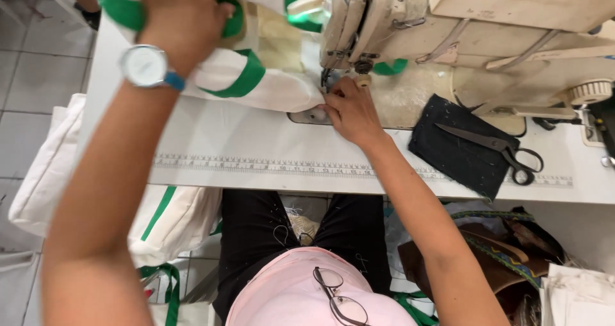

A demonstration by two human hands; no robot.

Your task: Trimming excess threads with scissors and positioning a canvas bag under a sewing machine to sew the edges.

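To my right, a pair of dark scissors [506, 151] lies on a black cloth patch [458, 148] on the white table [256, 153]. A printed ruler strip [269, 165] runs along the table's front edge. A handwheel [590, 92] shows at the far right, just beside the scissors' patch. Folded glasses [338, 297] hang at the neck of my pink shirt [288, 294], above my black trousers [253, 236]. On the tiled floor [32, 69] to my left sit white bags with green bands [166, 220]. Under the table to my right rests a brown bag with a patterned strap [506, 255], near a stack of pale folded cloth [580, 297].
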